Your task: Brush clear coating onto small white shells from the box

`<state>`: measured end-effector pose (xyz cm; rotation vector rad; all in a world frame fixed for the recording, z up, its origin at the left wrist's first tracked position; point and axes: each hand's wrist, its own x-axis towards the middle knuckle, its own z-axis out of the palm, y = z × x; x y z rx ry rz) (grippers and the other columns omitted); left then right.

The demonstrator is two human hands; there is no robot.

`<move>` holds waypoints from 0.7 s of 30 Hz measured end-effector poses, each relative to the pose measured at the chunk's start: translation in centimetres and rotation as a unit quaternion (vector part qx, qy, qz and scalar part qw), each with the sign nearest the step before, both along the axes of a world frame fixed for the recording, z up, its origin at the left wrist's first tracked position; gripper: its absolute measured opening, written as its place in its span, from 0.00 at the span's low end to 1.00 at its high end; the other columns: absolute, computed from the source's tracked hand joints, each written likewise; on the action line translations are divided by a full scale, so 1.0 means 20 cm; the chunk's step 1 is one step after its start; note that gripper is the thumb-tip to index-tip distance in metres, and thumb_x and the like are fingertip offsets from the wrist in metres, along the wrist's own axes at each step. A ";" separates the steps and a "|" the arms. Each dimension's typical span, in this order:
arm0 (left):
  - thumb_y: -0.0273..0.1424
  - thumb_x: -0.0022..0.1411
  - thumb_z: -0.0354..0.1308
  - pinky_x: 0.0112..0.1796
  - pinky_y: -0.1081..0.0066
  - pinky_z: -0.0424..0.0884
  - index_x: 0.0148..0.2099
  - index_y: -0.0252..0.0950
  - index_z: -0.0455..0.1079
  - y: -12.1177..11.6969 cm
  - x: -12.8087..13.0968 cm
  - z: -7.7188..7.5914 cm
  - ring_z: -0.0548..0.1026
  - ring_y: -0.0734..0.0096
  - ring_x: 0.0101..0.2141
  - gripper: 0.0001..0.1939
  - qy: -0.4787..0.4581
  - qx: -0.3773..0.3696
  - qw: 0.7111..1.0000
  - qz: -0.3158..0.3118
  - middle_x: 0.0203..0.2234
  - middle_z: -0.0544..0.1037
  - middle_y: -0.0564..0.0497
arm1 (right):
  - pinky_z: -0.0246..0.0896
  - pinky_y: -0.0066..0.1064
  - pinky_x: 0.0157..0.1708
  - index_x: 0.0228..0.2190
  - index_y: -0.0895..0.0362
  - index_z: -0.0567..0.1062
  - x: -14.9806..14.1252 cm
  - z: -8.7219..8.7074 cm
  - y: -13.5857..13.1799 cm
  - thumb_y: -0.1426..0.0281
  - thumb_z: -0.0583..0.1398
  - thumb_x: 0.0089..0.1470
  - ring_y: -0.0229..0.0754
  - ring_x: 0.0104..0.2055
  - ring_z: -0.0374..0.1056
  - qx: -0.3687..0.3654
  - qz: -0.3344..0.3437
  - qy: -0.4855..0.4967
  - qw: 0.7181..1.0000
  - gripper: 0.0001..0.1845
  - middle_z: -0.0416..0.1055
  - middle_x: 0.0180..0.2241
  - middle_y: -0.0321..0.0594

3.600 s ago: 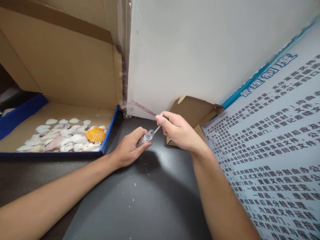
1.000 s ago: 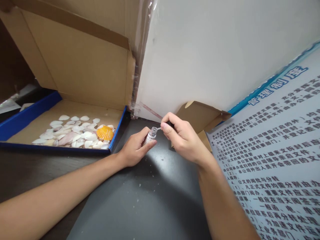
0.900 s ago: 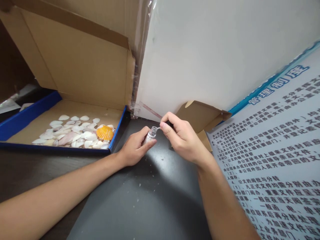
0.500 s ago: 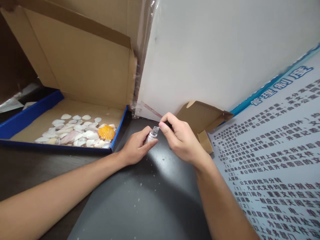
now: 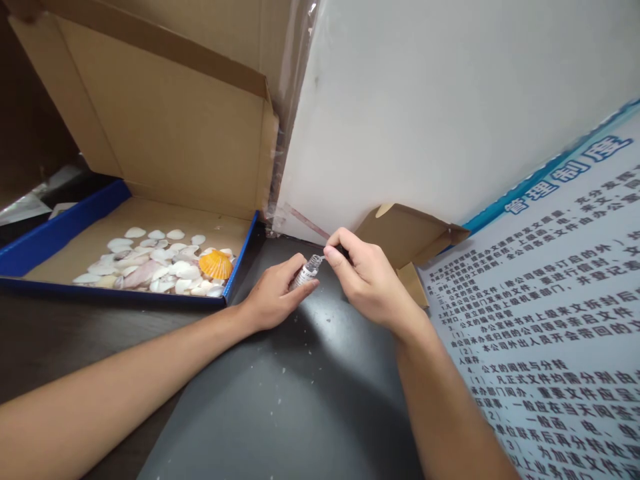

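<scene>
My left hand (image 5: 277, 291) is closed around a small clear bottle (image 5: 307, 271) with a white printed label. The bottle tilts to the right, and its threaded neck is uncovered. Just beside the neck, the thumb and forefinger of my right hand (image 5: 367, 277) are pinched together. What they pinch is mostly hidden; a tiny pale bit shows at the fingertips by the bottle mouth. White flakes (image 5: 284, 370) lie scattered on the grey mat (image 5: 240, 407) beneath both hands.
To the left, an open blue-edged cardboard box (image 5: 65, 230) holds many white shells (image 5: 150, 267) and an orange scallop shell (image 5: 216, 265). A small open carton (image 5: 400, 230) stands behind my right hand. A white board (image 5: 425, 100) and a printed sign (image 5: 550, 300) border the right.
The view has shifted slightly. My right fingertips remain close to the bottle's mouth, and my left hand keeps its hold on the bottle.
</scene>
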<state>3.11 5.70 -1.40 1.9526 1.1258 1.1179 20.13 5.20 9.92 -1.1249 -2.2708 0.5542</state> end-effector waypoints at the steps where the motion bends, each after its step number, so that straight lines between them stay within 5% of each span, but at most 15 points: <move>1: 0.46 0.66 0.52 0.27 0.71 0.54 0.33 0.39 0.58 0.00 0.00 0.00 0.59 0.74 0.24 0.17 0.004 0.001 1.000 0.003 0.22 0.60 0.60 | 0.48 0.29 0.26 0.31 0.54 0.62 0.00 -0.01 0.00 0.67 0.51 0.67 0.34 0.23 0.55 0.006 0.001 0.000 1.000 0.11 0.60 0.22 0.29; 17: 0.44 0.67 0.50 0.28 0.70 0.57 0.34 0.39 0.59 0.00 0.01 0.00 0.66 0.68 0.27 0.15 0.091 0.031 0.995 0.013 0.26 0.69 0.56 | 0.49 0.29 0.28 0.32 0.54 0.63 -0.03 -0.09 0.05 0.66 0.50 0.67 0.36 0.24 0.58 0.024 -0.014 -0.034 0.999 0.10 0.64 0.24 0.32; 21: 0.44 0.68 0.49 0.28 0.69 0.57 0.36 0.40 0.61 -0.05 0.02 0.02 0.68 0.66 0.28 0.14 0.155 0.030 0.987 0.041 0.29 0.71 0.53 | 0.50 0.30 0.27 0.31 0.54 0.64 0.03 0.00 0.02 0.66 0.52 0.66 0.37 0.24 0.60 0.057 -0.051 -0.055 0.996 0.10 0.64 0.23 0.33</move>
